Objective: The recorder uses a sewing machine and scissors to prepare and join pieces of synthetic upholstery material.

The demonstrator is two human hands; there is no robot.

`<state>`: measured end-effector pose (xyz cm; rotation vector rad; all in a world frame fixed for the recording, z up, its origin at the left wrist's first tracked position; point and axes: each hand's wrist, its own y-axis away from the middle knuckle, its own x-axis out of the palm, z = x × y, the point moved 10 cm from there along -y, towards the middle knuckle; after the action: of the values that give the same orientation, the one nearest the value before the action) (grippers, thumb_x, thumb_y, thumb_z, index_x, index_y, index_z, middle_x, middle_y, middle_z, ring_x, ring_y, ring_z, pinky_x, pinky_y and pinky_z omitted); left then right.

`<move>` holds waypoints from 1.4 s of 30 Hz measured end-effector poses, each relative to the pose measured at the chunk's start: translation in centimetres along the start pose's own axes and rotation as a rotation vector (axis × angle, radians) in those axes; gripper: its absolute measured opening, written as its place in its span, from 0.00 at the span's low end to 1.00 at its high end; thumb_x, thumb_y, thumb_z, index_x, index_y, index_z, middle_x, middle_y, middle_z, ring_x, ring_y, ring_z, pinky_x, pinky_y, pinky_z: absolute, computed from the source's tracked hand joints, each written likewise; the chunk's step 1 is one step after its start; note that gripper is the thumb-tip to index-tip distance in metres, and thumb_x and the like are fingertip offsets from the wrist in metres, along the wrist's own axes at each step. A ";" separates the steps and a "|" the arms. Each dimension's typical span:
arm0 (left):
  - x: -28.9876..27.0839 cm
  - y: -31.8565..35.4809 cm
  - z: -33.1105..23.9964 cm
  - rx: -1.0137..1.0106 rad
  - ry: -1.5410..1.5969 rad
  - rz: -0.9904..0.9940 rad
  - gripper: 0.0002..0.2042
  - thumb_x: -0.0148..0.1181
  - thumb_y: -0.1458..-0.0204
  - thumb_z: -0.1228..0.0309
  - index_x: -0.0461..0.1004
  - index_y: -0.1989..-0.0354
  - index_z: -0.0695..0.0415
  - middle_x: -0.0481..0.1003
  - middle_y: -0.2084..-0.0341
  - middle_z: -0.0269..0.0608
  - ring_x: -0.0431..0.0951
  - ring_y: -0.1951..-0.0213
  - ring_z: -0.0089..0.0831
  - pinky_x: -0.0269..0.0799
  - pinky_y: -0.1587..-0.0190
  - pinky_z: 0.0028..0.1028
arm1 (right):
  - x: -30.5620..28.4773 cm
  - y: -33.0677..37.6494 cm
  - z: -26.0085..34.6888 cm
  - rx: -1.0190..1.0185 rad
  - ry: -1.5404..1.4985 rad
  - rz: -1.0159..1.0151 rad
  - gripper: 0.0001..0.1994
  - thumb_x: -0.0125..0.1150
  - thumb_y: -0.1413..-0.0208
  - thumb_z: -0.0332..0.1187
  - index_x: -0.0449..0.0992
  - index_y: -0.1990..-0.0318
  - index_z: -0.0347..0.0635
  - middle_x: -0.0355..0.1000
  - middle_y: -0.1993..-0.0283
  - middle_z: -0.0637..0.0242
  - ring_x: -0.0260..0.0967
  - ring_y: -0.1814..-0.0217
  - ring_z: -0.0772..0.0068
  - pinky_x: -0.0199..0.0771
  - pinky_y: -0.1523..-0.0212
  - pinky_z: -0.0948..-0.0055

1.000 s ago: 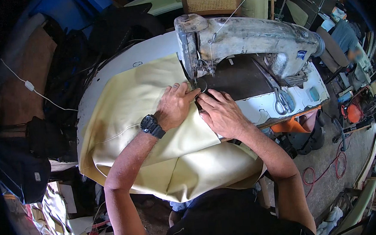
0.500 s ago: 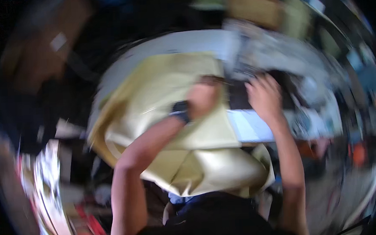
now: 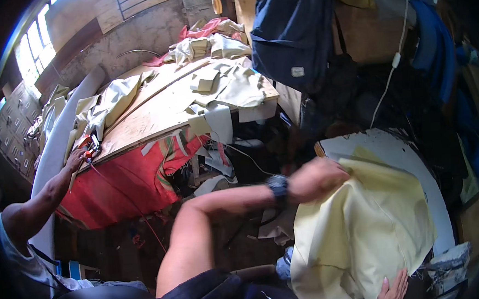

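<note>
On the left, a co-worker's hand (image 3: 76, 158) grips an orange tool (image 3: 89, 147); farther right, the blurred left hand (image 3: 318, 178) pinches the pale yellow sheet (image 3: 359, 224) draped over the white desk (image 3: 398, 143); the right hand (image 3: 392, 290) lies flat on the sheet, thumb spread.

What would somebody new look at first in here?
Probably the big pale yellow cloth at the lower right, with the left hand gripping its upper left edge. Next, the bright red cloth down the front of the wooden table, on the left. The dark blue bag near the top, right of the middle, stands out too.
</note>
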<state>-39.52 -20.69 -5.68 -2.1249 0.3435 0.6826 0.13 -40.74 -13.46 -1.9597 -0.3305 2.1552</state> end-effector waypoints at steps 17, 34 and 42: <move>-47.9 26.8 31.2 -1.104 -0.850 -0.527 0.24 0.68 0.48 0.55 0.81 0.49 0.60 0.78 0.46 0.61 0.80 0.44 0.51 0.75 0.39 0.42 | 0.5 -1.9 3.7 0.034 0.156 -0.063 0.20 0.62 0.35 0.44 0.80 0.45 0.37 0.75 0.37 0.49 0.72 0.38 0.40 0.61 0.29 0.40; -67.6 17.1 24.4 -0.596 -0.268 -1.282 0.17 0.50 0.30 0.64 0.79 0.41 0.60 0.81 0.52 0.47 0.83 0.54 0.34 0.83 0.57 0.38 | -0.7 -1.7 5.6 0.026 0.158 -0.217 0.20 0.53 0.29 0.46 0.80 0.43 0.42 0.78 0.40 0.51 0.74 0.41 0.40 0.71 0.38 0.45; -68.6 8.0 15.9 -0.262 -0.247 -1.141 0.16 0.53 0.28 0.61 0.79 0.43 0.58 0.83 0.59 0.40 0.84 0.63 0.30 0.81 0.64 0.33 | -1.2 -1.8 6.4 0.018 0.165 -0.242 0.20 0.53 0.28 0.47 0.81 0.44 0.41 0.78 0.40 0.53 0.75 0.41 0.44 0.72 0.40 0.48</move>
<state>-104.52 -12.62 21.34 -2.0076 -1.0735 0.2816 -6.09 -39.59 -11.16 -1.9585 -0.4895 1.8291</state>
